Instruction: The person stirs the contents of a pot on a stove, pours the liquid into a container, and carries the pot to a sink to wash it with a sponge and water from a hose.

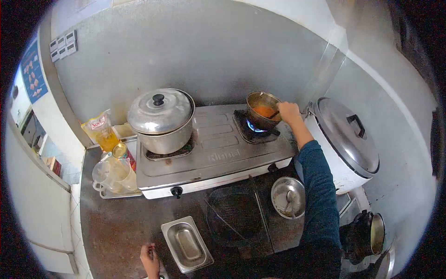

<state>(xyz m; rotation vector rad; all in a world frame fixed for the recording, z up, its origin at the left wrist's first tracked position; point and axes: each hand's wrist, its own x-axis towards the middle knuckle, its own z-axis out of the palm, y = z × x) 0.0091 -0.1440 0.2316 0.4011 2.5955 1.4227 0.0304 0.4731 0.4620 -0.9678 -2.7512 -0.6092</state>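
Note:
My right hand (289, 112) reaches out to the small pot (258, 105) of orange sauce on the right burner, gripping a utensil handle (274, 113) that dips into it. A blue flame (253, 126) burns under that pot. My left hand (149, 259) rests near the counter's front edge, fingers curled on a small object I cannot make out, just left of a rectangular steel tray (186, 243). The two-burner steel stove (218, 156) carries a large lidded aluminium pot (161, 122) on its left burner.
A big white rice cooker (346, 144) stands right of the stove. In front lie a black wire rack (234, 215) and a round steel bowl with a spoon (288, 197). Left of the stove are an oil pouch (99, 129), a can (120, 150) and plastic jugs (111, 176).

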